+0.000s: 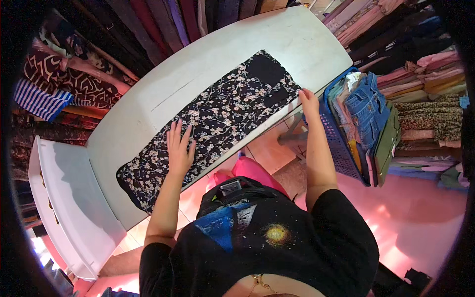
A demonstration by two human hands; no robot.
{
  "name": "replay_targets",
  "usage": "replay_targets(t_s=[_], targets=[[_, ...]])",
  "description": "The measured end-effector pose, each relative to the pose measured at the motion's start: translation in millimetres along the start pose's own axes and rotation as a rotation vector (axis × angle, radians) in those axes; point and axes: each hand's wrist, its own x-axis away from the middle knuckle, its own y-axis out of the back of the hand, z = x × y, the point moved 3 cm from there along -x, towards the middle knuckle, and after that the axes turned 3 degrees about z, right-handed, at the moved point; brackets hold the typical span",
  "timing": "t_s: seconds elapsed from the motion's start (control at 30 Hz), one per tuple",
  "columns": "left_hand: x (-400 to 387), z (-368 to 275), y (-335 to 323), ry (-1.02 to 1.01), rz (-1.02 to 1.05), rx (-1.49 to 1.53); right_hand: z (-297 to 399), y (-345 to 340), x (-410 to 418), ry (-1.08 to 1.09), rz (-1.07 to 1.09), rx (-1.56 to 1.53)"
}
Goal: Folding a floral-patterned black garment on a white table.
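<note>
A black garment with a white blossom print [230,111] lies folded into a long strip on the white table [141,118]. At its far right end there is a plain black patch. My left hand [180,150] rests flat on the cloth left of its middle, fingers spread, gripping nothing. My right hand [308,102] is at the near corner of the far right end, with thumb and fingers closed on the cloth edge.
A blue plastic basket [339,144] with folded denim and other clothes stands right of the table. A white plastic bin [74,208] adjoins the table's left end. Hanging trousers [148,26] line the back; stacked folded clothes [426,126] fill shelves at the right.
</note>
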Motion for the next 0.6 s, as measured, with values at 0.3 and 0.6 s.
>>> replay_targets(t_s=[0.3,0.6], targets=[[-121,-84,-87,0.258,0.317,0.911,91,-38,-11,-0.008,0.087,0.484],[-177,-113,-138,0.895,0.437,1.533,79,-62,-15,0.021,0.402,-0.323]])
